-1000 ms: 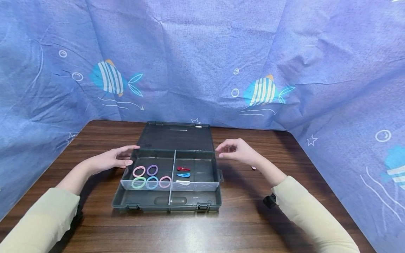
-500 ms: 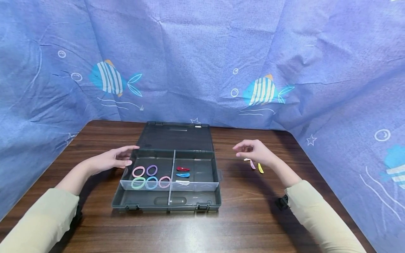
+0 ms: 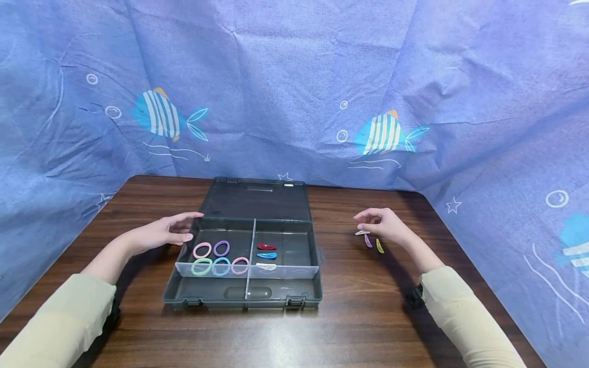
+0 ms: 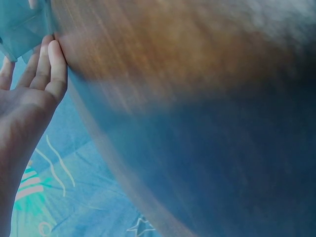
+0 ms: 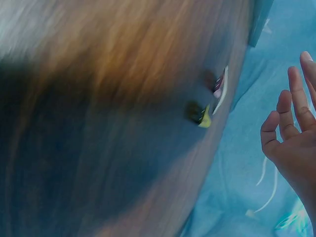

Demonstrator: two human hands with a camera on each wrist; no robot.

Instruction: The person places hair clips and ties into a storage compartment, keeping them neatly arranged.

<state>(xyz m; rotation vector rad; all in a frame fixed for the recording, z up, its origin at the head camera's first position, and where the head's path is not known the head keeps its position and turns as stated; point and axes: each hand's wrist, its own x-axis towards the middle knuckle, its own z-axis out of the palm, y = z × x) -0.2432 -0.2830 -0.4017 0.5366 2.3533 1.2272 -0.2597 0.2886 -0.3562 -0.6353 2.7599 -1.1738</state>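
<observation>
A dark translucent divided box (image 3: 244,304) stands with its lid (image 3: 257,202) laid back. My left hand (image 3: 158,232) rests at the box's left side, fingertips at its rim, fingers fairly straight in the left wrist view. Over the table to the right, my right hand (image 3: 384,225) hovers with loosely bent fingers and nothing in them. Just below it lie a white snap hair clip (image 3: 361,233), a light purple one (image 3: 368,241) and a yellow one (image 3: 379,246). The right wrist view shows the fingers (image 5: 297,98) apart from the clips.
Several coloured hair ties, among them a purple hair tie (image 3: 214,249), lie in the back left compartment. Red (image 3: 267,246), blue (image 3: 267,255) and white (image 3: 266,266) clips sit in the back right one. A fish-patterned cloth (image 3: 285,102) hangs behind the wooden table (image 3: 285,342).
My right hand has moved from beside the box's right edge out to the right, over the loose clips, which now show more fully. The left hand has stayed at the box.
</observation>
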